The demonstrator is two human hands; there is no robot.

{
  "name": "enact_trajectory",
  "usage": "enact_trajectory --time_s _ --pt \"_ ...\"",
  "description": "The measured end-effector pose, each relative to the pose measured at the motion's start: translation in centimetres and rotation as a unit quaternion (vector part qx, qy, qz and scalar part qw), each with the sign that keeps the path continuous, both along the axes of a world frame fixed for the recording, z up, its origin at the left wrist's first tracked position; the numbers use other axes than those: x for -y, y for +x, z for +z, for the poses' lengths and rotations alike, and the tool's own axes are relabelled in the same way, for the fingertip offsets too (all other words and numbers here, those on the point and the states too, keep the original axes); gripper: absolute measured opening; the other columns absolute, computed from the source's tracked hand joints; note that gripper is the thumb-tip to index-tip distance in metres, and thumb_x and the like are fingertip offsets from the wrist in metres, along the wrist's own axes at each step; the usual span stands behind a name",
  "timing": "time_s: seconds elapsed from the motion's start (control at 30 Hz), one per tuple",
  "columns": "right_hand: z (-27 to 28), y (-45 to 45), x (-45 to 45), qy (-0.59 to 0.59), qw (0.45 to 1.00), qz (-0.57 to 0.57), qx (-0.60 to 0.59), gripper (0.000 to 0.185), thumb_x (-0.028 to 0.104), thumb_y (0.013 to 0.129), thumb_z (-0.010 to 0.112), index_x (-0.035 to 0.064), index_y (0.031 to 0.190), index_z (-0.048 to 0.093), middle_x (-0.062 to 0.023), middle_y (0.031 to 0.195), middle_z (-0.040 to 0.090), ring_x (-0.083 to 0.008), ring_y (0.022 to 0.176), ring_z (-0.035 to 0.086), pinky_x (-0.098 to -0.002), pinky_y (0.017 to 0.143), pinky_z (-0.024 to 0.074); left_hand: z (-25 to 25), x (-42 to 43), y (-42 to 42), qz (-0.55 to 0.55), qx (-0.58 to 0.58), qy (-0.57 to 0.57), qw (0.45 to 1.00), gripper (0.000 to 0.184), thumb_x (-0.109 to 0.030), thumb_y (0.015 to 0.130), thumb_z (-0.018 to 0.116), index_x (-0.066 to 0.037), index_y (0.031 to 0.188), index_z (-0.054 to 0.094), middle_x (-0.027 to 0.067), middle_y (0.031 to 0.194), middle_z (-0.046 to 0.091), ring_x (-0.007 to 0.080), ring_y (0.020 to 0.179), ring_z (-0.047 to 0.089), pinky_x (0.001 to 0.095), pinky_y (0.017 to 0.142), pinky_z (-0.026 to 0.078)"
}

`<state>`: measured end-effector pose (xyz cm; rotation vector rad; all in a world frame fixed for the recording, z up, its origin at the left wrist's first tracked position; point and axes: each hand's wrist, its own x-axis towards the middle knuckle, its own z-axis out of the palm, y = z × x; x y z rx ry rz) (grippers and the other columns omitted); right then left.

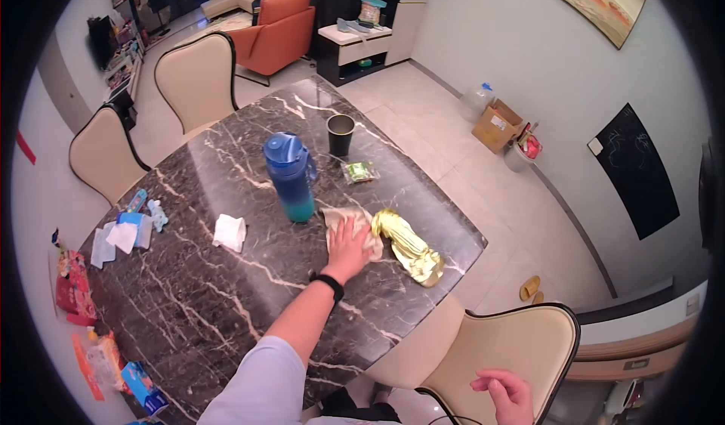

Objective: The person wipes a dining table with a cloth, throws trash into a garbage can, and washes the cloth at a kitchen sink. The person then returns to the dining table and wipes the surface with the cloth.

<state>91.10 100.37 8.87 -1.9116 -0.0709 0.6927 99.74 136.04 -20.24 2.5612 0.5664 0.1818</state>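
Observation:
My left hand (349,250), with a dark band at the wrist, lies with fingers spread on a crumpled beige cloth (337,219) on the dark marbled table (196,304). Beside the cloth, on its right, is a crinkled gold foil package (411,250). A blue-to-teal water bottle (291,179) stands upright just beyond my left hand. Behind it are a dark cup (340,139) and a small green-and-clear packet (360,172). My right hand (507,393) is off the table in front of a chair, loosely bent, with nothing visible in it.
A folded white tissue (229,233) and an opened blue tissue pack (136,228) are on the table's left part. Red and blue packages line the left edge. Cream chairs (513,349) stand around the table; a cardboard box (497,125) is on the floor by the wall.

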Motion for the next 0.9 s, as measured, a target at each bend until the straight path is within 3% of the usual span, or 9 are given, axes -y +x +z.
enact_trajectory --time_s 0.23,0.33,0.4,0.53,0.57,0.67,0.8,0.83,0.9 --pt "0.3 -1.5 2.3 -0.033 0.998 -0.056 0.006 0.025 0.015 0.095 0.053 -0.0021 0.112 0.062 -0.0095 0.096 0.067 -0.0167 0.091 0.062 -0.0292 0.083 0.0487 0.7 -0.4 7.4 0.047 -0.034 -0.007 0.998 0.068 -0.03 0.08 0.068 -0.023 0.141 0.037 0.0192 0.15 0.018 0.0387 0.139 0.015 0.0562 0.111 0.013" --pt "-0.2 -1.7 2.5 -0.047 0.997 -0.067 0.009 0.025 0.015 0.095 0.053 -0.0021 0.112 0.061 -0.0095 0.095 0.067 -0.0166 0.091 0.062 -0.029 0.083 0.0486 1.6 0.2 8.9 -0.027 0.019 -0.006 0.999 0.068 -0.032 0.077 0.071 -0.024 0.138 0.041 0.0139 0.148 0.025 0.0357 0.139 0.017 0.0556 0.111 0.015" --pt "-0.4 -1.9 2.0 -0.035 0.998 -0.056 -0.007 0.025 0.014 0.095 0.052 -0.0022 0.112 0.061 -0.0094 0.095 0.067 -0.0164 0.091 0.062 -0.0286 0.083 0.0483 2.9 0.0 9.6 -0.059 -0.042 0.012 0.997 0.07 -0.037 0.074 0.072 -0.027 0.137 0.042 0.012 0.149 0.027 0.0369 0.138 0.019 0.0569 0.11 0.016" --pt "0.9 -2.2 1.2 -0.023 0.998 -0.052 -0.019 0.025 0.014 0.096 0.052 -0.0023 0.112 0.061 -0.0091 0.095 0.066 -0.0163 0.09 0.062 -0.0281 0.083 0.0483 0.8 -0.3 8.6 -0.034 0.039 0.014 0.999 0.05 -0.034 0.076 0.07 -0.025 0.123 0.057 0.0093 0.141 0.039 0.0352 0.134 0.028 0.0542 0.108 0.024" --pt "1.3 -2.0 1.5 -0.035 0.999 -0.019 0.008 0.025 0.014 0.095 0.052 -0.0024 0.112 0.061 -0.009 0.095 0.066 -0.0162 0.09 0.062 -0.028 0.083 0.0482 0.2 -0.3 7.4 -0.026 0.078 0.001 0.997 0.042 -0.029 0.076 0.07 -0.023 0.117 0.062 0.0091 0.135 0.045 0.0342 0.129 0.035 0.0482 0.106 0.029" --pt "2.1 -1.6 2.4 -0.03 0.998 0.023 0.044 0.025 0.015 0.096 0.052 -0.0023 0.111 0.062 -0.0087 0.094 0.066 -0.0158 0.089 0.062 -0.0281 0.082 0.0483 0.3 -1.1 1.8 -0.043 0.107 -0.022 0.993 0.039 -0.024 0.076 0.071 -0.022 0.114 0.063 0.0097 0.132 0.048 0.0341 0.126 0.04 0.0428 0.105 0.033" --pt "1.5 -0.4 4.6 0.009 0.988 0.089 0.128 0.027 0.015 0.094 0.051 -0.0038 0.109 0.061 -0.0132 0.089 0.067 -0.0184 0.083 0.064 -0.0275 0.077 0.0495 0.5 -0.2 -8.5 -0.003 0.126 -0.013 0.992 0.042 -0.012 0.071 0.072 -0.017 0.111 0.063 0.0095 0.13 0.05 0.0331 0.121 0.044 0.0417 0.103 0.035" --pt "1.6 -0.5 5.0 0.042 0.988 0.07 0.132 0.021 0.008 0.091 0.052 -0.0055 0.103 0.063 -0.0127 0.085 0.067 -0.0189 0.083 0.065 -0.0279 0.077 0.0491 0.6 0.9 -11.2 0.009 0.121 -0.012 0.993 0.044 -0.01 0.07 0.072 -0.017 0.112 0.063 0.0108 0.13 0.049 0.0335 0.121 0.044 0.0418 0.103 0.035" --pt "1.4 -0.3 7.1 0.067 0.986 0.082 0.131 0.022 0.008 0.091 0.051 -0.0053 0.104 0.063 -0.0125 0.085 0.067 -0.0188 0.083 0.065 -0.0282 0.077 0.0494 0.5 4.4 -16.4 0.03 0.112 -0.007 0.993 0.05 -0.005 0.066 0.071 -0.017 0.113 0.062 0.0131 0.131 0.048 0.035 0.121 0.044 0.0424 0.102 0.036"
